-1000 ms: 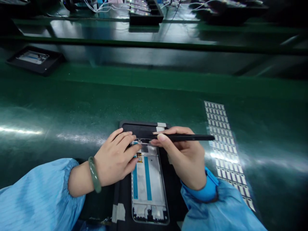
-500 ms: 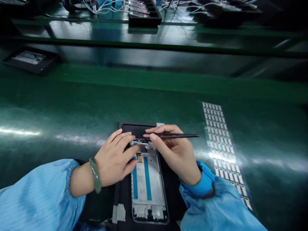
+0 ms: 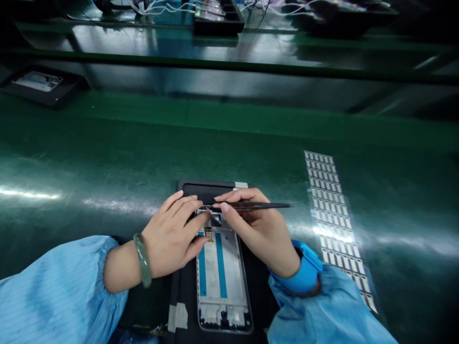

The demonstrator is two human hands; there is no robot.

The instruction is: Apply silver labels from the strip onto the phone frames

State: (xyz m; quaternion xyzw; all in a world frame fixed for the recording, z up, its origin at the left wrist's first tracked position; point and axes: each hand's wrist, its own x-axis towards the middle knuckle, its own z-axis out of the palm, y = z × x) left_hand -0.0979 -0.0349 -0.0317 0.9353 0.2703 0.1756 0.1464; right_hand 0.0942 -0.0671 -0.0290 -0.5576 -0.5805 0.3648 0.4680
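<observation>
A phone frame (image 3: 222, 282) with two blue strips lies in a black fixture tray (image 3: 186, 286) near the table's front edge. My left hand (image 3: 172, 239) rests on the frame's upper left corner, fingers pressing down on it. My right hand (image 3: 256, 229) pinches black tweezers (image 3: 258, 206), held nearly level, with their tips at the frame's top edge beside my left fingertips. What the tips hold is too small to tell. A green bangle sits on my left wrist.
A long sheet of small white stickers (image 3: 332, 215) lies on the green table to the right. Another black tray with a phone part (image 3: 39, 83) sits far left. A dark tray with parts and white cables (image 3: 217, 16) stands at the back.
My right hand has drawn in to the left with the tweezers, bringing the tips against the frame's top edge. The left hand has stayed put.
</observation>
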